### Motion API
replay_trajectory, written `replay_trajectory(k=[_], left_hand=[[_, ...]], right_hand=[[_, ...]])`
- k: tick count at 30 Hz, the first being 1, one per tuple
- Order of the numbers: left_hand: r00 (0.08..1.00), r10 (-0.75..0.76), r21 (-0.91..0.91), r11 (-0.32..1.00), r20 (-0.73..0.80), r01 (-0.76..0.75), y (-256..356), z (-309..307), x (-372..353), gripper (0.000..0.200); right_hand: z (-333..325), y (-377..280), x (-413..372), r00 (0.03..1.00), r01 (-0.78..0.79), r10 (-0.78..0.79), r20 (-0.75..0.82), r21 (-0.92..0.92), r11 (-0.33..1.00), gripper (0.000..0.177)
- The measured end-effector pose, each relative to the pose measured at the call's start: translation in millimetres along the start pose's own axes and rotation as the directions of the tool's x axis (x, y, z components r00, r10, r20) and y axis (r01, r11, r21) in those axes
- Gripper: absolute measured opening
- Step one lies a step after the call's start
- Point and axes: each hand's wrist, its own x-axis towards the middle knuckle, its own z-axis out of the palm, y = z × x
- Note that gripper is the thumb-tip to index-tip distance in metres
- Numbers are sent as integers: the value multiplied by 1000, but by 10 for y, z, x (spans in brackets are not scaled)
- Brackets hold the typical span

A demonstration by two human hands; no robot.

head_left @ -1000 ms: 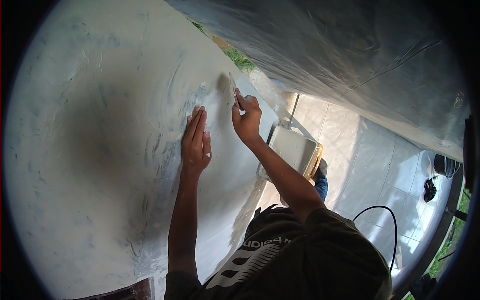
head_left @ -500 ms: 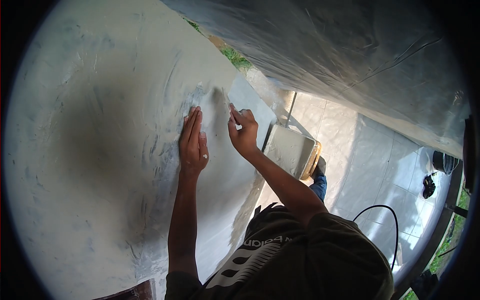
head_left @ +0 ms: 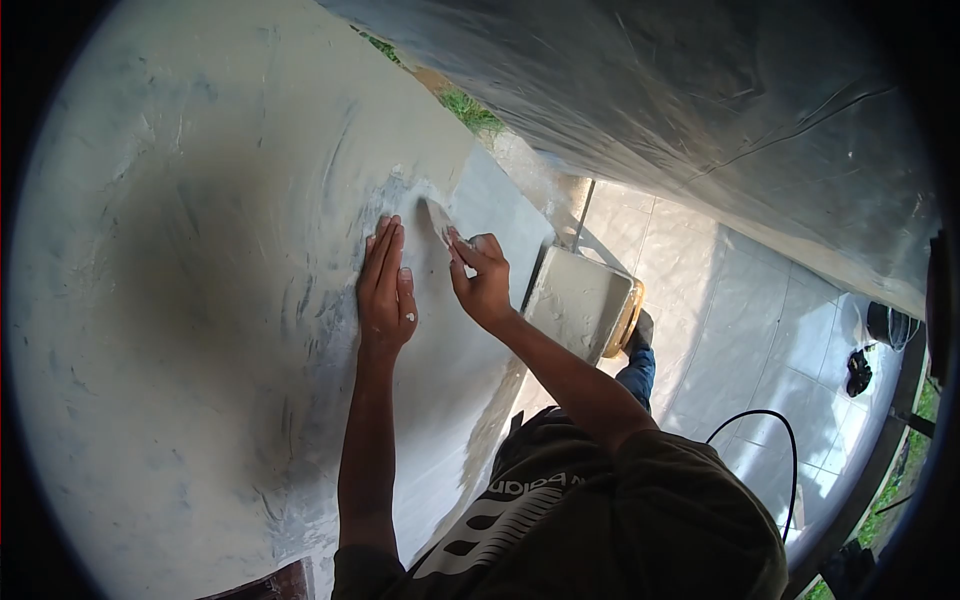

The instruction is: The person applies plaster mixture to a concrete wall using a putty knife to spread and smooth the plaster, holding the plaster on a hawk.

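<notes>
My left hand (head_left: 384, 290) lies flat on a large pale surface (head_left: 230, 420) smeared with whitish filler, fingers together and stretched out. A white smudge shows on its thumb side. To its right, my right hand (head_left: 484, 283) is closed around a putty knife (head_left: 437, 219), whose whitish blade angles up and left against the surface. Fresh-looking white streaks and bluish bare patches surround the blade and the left fingertips.
A rectangular tray (head_left: 578, 303) with pale filler stands at right, on something yellowish with a rounded edge (head_left: 625, 322). Beside it is a shoe (head_left: 642, 332). Grey plastic sheeting (head_left: 720, 110) hangs at upper right. A dark bucket (head_left: 890, 325) stands on the tiled floor (head_left: 735, 330).
My right hand has shifted slightly left and down, and the putty knife's blade has turned leftward, showing more of its face. My left hand stays in place.
</notes>
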Motion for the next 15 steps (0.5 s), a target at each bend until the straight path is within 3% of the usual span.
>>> replay_trajectory(k=[3, 7, 10, 14, 15], left_hand=[[1000, -4, 6, 1000, 11, 4, 18, -22, 9, 45], [1000, -8, 16, 1000, 6, 8, 8, -11, 0, 45], [1000, -22, 6, 1000, 18, 22, 1, -11, -20, 46], [1000, -16, 12, 1000, 19, 16, -19, 11, -22, 47], [1000, -18, 11, 1000, 23, 18, -25, 8, -15, 47]], right_hand=[[-135, 112, 490, 985, -41, 38, -169, -12, 999, 40], [-49, 382, 985, 989, -67, 42, -139, -183, 981, 38], [183, 483, 731, 994, 42, -67, -89, -261, 965, 36], [124, 112, 27, 1000, -18, 18, -7, -80, 997, 41], [24, 73, -34, 999, 49, -50, -7, -63, 997, 42]])
